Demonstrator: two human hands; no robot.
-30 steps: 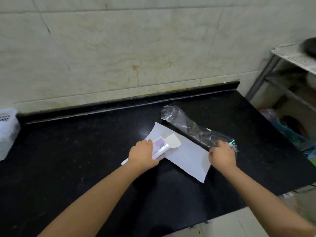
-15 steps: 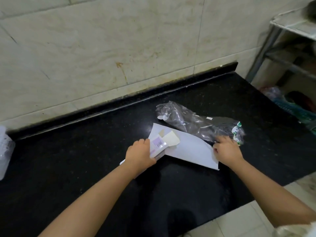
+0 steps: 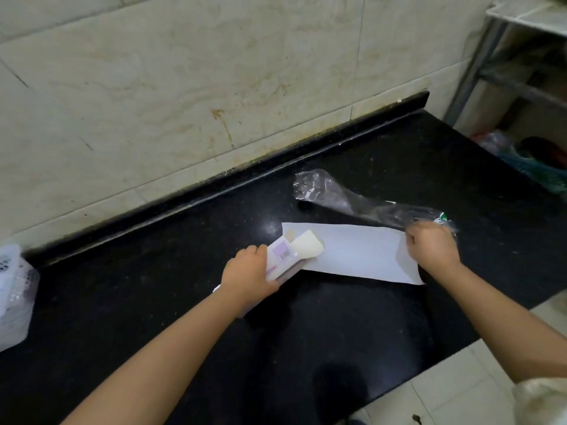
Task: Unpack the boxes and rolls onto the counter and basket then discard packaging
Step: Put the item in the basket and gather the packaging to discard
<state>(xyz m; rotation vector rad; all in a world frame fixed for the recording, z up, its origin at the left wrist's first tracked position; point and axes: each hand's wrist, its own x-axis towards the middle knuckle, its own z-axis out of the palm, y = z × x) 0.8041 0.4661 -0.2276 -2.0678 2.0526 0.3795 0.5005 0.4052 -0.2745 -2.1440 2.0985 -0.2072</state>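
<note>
Two hands work on the black tabletop (image 3: 153, 302): left hand (image 3: 248, 273) grips the open box (image 3: 283, 259), right hand (image 3: 431, 248) pinches the white sheet (image 3: 352, 251) and clear wrapper (image 3: 352, 200). Next, I think, gather packaging to discard.

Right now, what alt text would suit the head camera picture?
A person's left hand holds an opened white box on a black counter, while the right hand grips a white sheet beside clear plastic wrap.
</note>
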